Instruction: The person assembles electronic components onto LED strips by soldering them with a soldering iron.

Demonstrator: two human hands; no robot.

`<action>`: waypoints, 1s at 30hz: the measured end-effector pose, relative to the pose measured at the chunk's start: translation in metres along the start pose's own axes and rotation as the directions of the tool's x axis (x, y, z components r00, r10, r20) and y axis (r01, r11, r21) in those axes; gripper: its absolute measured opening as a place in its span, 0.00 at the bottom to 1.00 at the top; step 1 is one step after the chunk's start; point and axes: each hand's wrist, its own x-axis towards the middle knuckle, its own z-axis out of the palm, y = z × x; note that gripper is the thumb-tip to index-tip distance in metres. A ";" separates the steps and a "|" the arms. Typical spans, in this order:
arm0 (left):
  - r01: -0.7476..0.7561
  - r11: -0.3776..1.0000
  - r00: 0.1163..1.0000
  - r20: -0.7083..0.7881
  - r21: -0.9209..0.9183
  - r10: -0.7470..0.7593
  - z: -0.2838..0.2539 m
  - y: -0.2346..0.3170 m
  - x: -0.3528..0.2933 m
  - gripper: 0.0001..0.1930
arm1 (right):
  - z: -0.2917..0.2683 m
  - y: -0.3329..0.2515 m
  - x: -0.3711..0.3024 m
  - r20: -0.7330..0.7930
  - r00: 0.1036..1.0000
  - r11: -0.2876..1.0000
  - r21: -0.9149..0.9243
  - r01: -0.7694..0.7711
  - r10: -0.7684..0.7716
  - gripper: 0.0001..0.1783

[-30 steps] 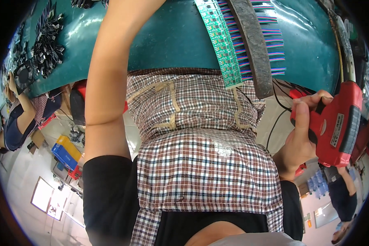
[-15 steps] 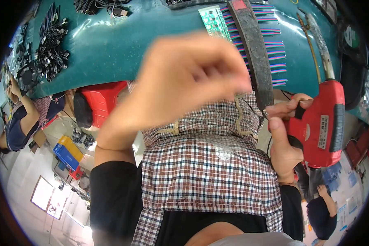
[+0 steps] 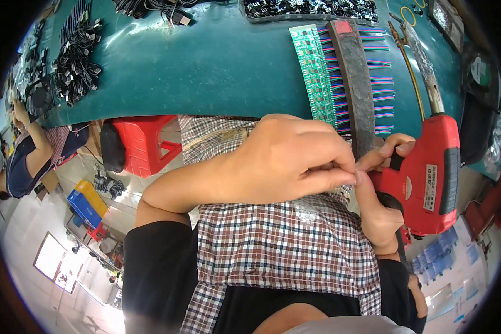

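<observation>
My right hand is closed on a red soldering gun, whose metal barrel points away from me over the table. My left hand pinches with its thumb and fingertips, which meet the right thumb and fingertips in front of my apron. Whatever lies in that pinch is too small or hidden to make out. Just beyond the hands, a dark, worn bar lies across rows of thin coloured wires. Left of the bar, a strip of green circuit boards sits at the wires' other ends.
The teal table carries bundles of black cables at far left and a tray of small black parts at the back. A brass-coloured rod runs beside the gun's barrel. A red stool stands under the table edge; another person works at left.
My left hand has come down and right, from a blurred raised position to the right fingertips. The right hand and soldering gun have shifted only slightly. The boards and bar appear lower in view.
</observation>
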 end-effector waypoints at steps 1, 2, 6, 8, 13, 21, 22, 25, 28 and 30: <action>-0.073 0.997 0.996 -0.042 0.027 0.074 0.003 -0.002 -0.001 0.09 | 0.000 0.001 0.000 -0.004 1.000 1.000 -0.004 0.011 -0.011 0.34; -0.145 0.988 0.986 -0.080 0.056 0.149 0.005 -0.004 -0.003 0.09 | 0.003 -0.001 -0.003 -0.084 0.993 0.991 0.115 -0.074 0.084 0.33; -0.301 0.924 0.937 -0.106 0.236 0.332 0.007 -0.010 -0.005 0.11 | -0.013 -0.005 0.005 0.100 0.995 0.964 -0.265 0.034 -0.007 0.31; -0.323 0.909 0.917 -0.152 0.262 0.370 0.008 -0.011 -0.005 0.13 | -0.011 -0.006 0.006 0.075 0.997 0.972 -0.233 -0.011 0.030 0.29; -0.328 0.903 0.906 -0.177 0.277 0.384 0.006 -0.010 -0.005 0.13 | 0.001 -0.005 0.002 -0.051 0.996 0.996 0.055 -0.072 0.075 0.32; -0.338 0.890 0.895 -0.187 0.307 0.404 0.003 -0.013 -0.003 0.12 | 0.001 -0.006 0.009 0.014 0.997 0.997 -0.030 -0.071 0.071 0.28; -0.324 0.900 0.905 -0.180 0.292 0.385 0.002 -0.012 -0.002 0.12 | 0.002 -0.006 0.008 0.004 0.996 0.996 0.023 -0.091 0.091 0.29; -0.274 0.913 0.909 -0.229 0.303 0.349 -0.003 -0.015 0.002 0.11 | 0.011 -0.012 0.009 -0.058 0.990 0.983 0.137 -0.121 0.130 0.29; -0.124 0.924 0.913 -0.324 0.361 0.249 -0.027 -0.025 0.013 0.08 | 0.014 -0.009 0.007 -0.149 0.981 0.973 0.216 -0.086 0.120 0.29; 0.004 0.918 0.890 -0.419 0.396 0.177 -0.039 -0.038 0.015 0.06 | 0.018 -0.008 0.007 -0.218 0.971 0.982 0.182 -0.057 0.096 0.34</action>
